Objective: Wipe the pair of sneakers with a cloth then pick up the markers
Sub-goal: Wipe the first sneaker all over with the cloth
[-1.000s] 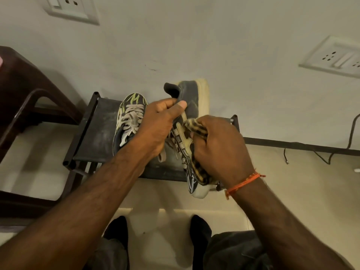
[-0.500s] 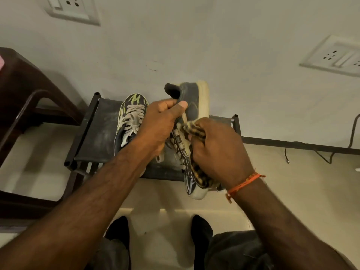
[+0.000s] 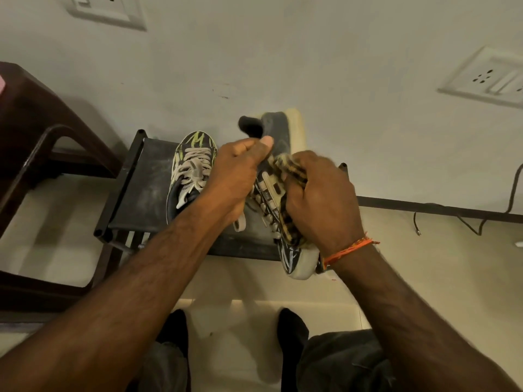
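Dark sneaker [image 3: 278,134] held tilted above black surface [image 3: 141,193], gripped by left hand [image 3: 235,176]. Striped cloth [image 3: 291,165] clutched in right hand [image 3: 319,202], pressed against laces. Second sneaker [image 3: 189,171] laid flat on surface, beside left hand. Markers not seen.

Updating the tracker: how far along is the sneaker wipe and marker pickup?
Done: nothing clearly finished. In hand: the left hand grips the raised sneaker while the right hand rubs the striped cloth along its laces. Left: the second sneaker lies untouched on the black stool; no markers are in view.
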